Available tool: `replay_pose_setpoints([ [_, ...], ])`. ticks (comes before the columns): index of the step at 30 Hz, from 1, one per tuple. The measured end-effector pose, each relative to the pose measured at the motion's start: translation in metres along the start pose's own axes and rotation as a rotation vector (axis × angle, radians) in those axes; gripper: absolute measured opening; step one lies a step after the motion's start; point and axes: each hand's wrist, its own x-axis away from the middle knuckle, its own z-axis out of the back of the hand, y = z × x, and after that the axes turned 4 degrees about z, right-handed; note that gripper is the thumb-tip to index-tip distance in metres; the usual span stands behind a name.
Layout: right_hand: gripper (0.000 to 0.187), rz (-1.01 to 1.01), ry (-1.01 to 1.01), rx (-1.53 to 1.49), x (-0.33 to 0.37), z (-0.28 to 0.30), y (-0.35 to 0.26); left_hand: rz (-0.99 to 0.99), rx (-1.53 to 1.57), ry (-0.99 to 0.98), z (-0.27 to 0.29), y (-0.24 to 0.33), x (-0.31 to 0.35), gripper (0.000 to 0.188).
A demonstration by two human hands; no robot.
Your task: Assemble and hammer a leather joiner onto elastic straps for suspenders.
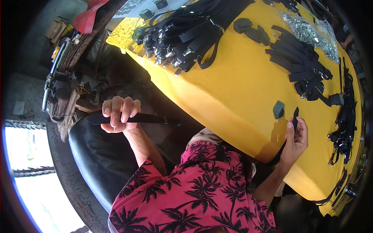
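My left hand (121, 113) is closed around a black strap (149, 118) held out level at the left, away from the table. A metal buckle (165, 120) sits near the strap's right end. Over the table's near edge, my right hand (296, 139) pinches the pointed tip of a black strap (295, 115) between thumb and fingers. More black strap hangs below that hand toward my lap. Whether both hands hold the same strap cannot be seen. Just beyond the right hand, a dark green five-sided patch (278, 110) lies on the yellow-covered table (229, 97).
A large pile of black straps with metal clips (202, 35) lies on the far table. To the right are dark patches (250, 31), another strap bundle (299, 58), a clear bag of metal parts (311, 35) and hanging-edge straps (345, 116). A black padded seat (101, 155) stands left.
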Motion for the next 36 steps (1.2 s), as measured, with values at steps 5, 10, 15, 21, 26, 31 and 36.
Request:
replay_pose_setpoints([
  [5,0.03,0.019,0.076,0.076,0.003,-0.006,-0.01,0.012,0.04,-0.031,-0.005,-0.018,-0.022,0.034],
  [10,0.032,0.056,0.182,0.187,0.005,0.0,-0.026,0.106,0.049,0.072,-0.018,-0.066,-0.054,0.04],
  [15,0.03,0.063,0.174,0.199,0.008,-0.014,-0.015,0.401,-0.673,0.48,-0.062,-0.162,-0.065,0.046],
  [21,0.028,0.117,0.138,0.431,0.004,-0.011,-0.03,0.49,-1.224,0.183,-0.086,-0.222,-0.08,0.038],
  [26,0.026,0.29,0.106,0.529,0.001,-0.011,-0.028,0.538,-1.288,0.095,-0.107,-0.225,-0.087,0.037],
  [31,0.023,0.11,-0.014,0.502,0.005,-0.02,-0.036,0.59,-1.239,0.117,-0.104,-0.233,-0.082,0.039],
  [36,0.025,0.146,-0.016,0.495,0.006,-0.024,-0.032,0.528,-1.257,0.108,-0.099,-0.237,-0.08,0.041],
])
